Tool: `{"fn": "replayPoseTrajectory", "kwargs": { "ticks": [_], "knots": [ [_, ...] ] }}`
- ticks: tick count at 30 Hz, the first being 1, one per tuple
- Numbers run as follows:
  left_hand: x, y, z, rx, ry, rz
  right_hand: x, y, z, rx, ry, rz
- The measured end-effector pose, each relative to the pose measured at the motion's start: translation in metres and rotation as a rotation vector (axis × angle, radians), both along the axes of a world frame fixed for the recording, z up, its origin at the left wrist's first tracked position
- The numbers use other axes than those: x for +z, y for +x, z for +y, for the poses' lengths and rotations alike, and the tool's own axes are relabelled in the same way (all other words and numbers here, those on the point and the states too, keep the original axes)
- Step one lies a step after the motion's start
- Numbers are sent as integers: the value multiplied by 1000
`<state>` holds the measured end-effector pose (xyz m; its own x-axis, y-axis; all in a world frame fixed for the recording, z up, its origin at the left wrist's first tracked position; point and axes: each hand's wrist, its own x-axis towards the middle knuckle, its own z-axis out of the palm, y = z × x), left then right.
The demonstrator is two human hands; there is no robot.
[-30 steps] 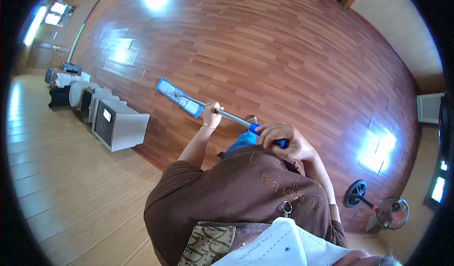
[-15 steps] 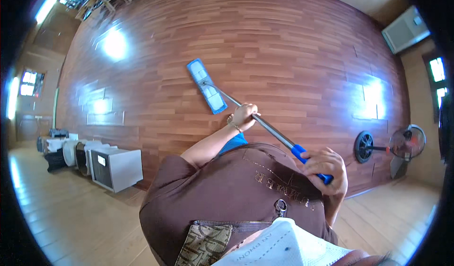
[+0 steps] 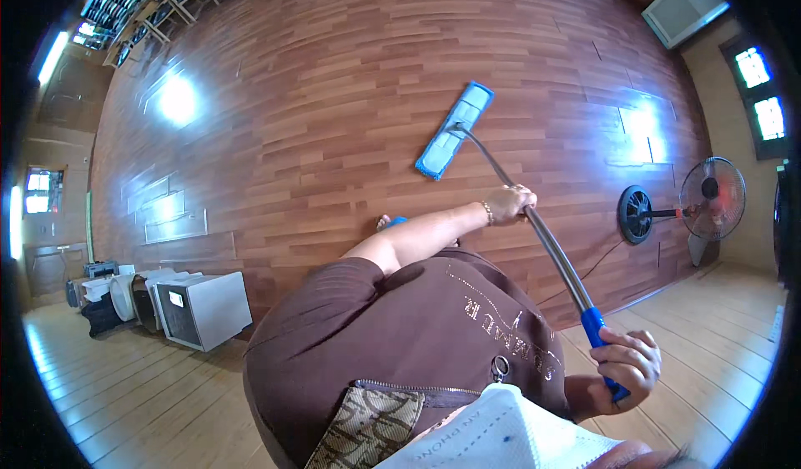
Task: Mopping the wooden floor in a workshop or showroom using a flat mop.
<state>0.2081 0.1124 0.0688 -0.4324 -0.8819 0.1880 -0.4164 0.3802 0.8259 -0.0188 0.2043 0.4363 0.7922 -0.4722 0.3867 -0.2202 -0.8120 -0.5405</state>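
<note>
1. The left hand gripped the metal pole of a flat mop; the right hand clenched its blue handle.
2. The mop head rested on wood-plank flooring, ahead of the person.
3. A pedestal fan stood right, its cord trailing floorward.
4. A pale boxy cabinet stood left.

Mop head on floor; fan rightward.
</note>
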Motion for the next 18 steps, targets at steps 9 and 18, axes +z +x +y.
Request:
{"fn": "replayPoseTrajectory", "kwargs": {
  "ticks": [9, 18],
  "knots": [
    [44, -47, 30, -59, -44, -160, 18, -40, -19, 163, -76, -254],
    [72, 2, 76, 246, 26, -202, 6, -32, -83, 504, 63, -464]
  ]
}}
